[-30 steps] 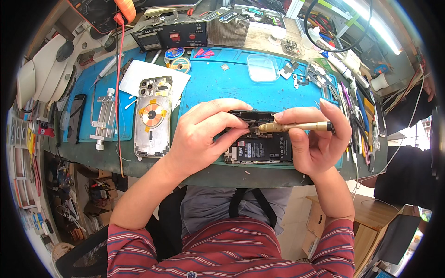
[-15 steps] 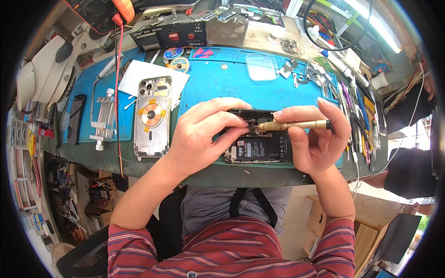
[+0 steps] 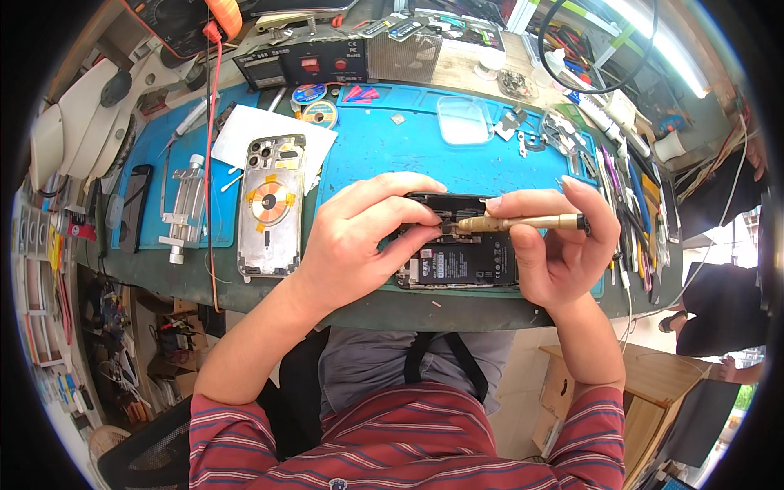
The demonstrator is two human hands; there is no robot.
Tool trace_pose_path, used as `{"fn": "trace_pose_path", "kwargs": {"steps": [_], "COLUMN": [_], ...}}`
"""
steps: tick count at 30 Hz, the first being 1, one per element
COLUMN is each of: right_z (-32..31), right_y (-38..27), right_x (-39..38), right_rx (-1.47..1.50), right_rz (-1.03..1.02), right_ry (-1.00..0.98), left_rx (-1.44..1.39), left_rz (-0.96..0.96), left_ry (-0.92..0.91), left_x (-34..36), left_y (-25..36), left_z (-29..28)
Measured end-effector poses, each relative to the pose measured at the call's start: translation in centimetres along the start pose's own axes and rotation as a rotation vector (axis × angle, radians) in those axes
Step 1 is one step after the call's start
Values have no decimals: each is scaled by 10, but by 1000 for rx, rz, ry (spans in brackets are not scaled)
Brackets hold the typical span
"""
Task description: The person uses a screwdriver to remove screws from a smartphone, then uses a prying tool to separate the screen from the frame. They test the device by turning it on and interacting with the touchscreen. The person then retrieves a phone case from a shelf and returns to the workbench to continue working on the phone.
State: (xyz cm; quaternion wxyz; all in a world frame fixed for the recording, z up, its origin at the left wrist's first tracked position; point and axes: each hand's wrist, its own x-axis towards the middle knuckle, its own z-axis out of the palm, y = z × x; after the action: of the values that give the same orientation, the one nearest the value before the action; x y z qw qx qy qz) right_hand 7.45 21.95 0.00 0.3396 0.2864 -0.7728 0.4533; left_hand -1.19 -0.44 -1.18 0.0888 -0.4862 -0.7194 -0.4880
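An opened phone (image 3: 416, 282) lies on the mat's near part, its black battery (image 3: 474, 261) and inner boards exposed. My right hand (image 3: 567, 253) grips a gold precision screwdriver (image 3: 539, 221), held almost level, its tip end over the phone's upper inner parts. From the left, my left hand (image 3: 351, 237) reaches over the phone. Its thumb and index finger pinch close beside the screwdriver's tip; whatever lies between them is too small to tell. Left of this hand rests a silver phone housing (image 3: 272, 208) with camera lenses and a copper coil.
A metal clamp fixture (image 3: 186, 211) and white paper (image 3: 261, 135) lie to the left. Behind stand solder spools (image 3: 319, 114), a black power box (image 3: 302, 65) and a clear plastic tray (image 3: 464, 120). Several pens and tools (image 3: 633, 204) line the right side. A red cable (image 3: 211, 163) hangs at left.
Both hands and the screwdriver keep nearly the same pose over the phone. The whole view has shifted slightly. At the far right another person's leg and foot have moved.
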Motion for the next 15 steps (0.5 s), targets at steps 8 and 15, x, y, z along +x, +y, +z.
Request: {"fn": "trace_pose_path", "kwargs": {"steps": [8,15], "right_z": [0,0], "right_y": [0,0], "right_x": [1,1], "right_rx": [-30,-27], "right_rz": [12,15], "right_ry": [13,11], "left_rx": [-15,-10], "left_rz": [-4,2], "left_ry": [4,12], "left_x": [-1,-2], "left_y": [-2,-2], "left_z": [1,1]}}
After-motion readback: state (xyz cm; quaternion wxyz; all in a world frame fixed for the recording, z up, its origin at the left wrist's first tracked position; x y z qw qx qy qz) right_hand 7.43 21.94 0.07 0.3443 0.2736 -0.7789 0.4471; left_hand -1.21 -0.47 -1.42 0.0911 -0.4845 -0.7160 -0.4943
